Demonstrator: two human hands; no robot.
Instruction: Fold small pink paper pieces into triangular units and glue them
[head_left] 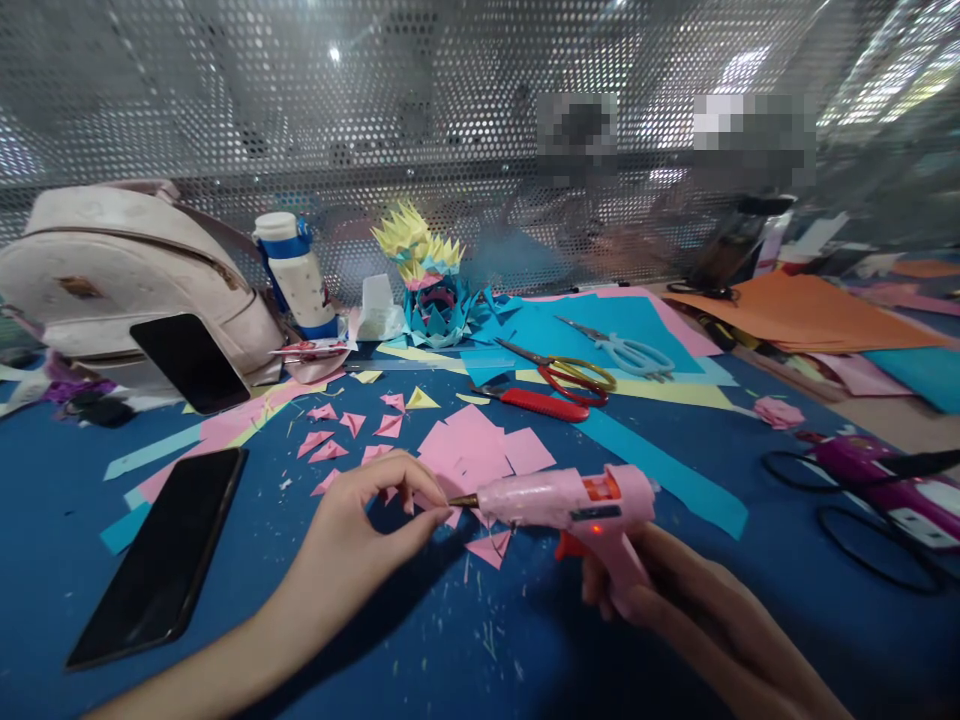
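My right hand [630, 580] is wrapped round the handle of a pink hot glue gun [555, 500], whose small orange light glows. The gun's brass nozzle points left and meets the fingertips of my left hand [375, 510]. Thumb and forefinger of that hand are pinched together at the nozzle; what they hold, if anything, is too small to make out. Behind them lies a pile of pink paper squares [469, 440]. Several folded pink paper triangles [328, 451] are scattered to the left, and one folded triangle [491, 548] lies below the nozzle.
Two phones [161, 560] [191, 362], a backpack [120, 270] and a bottle [296, 275] stand or lie left. Behind are a folded-paper model [439, 300], a red-handled cutter [544, 403], scissors [577, 378] [634, 355] and blue paper [637, 320]. A purple corded tool [877, 480] lies right.
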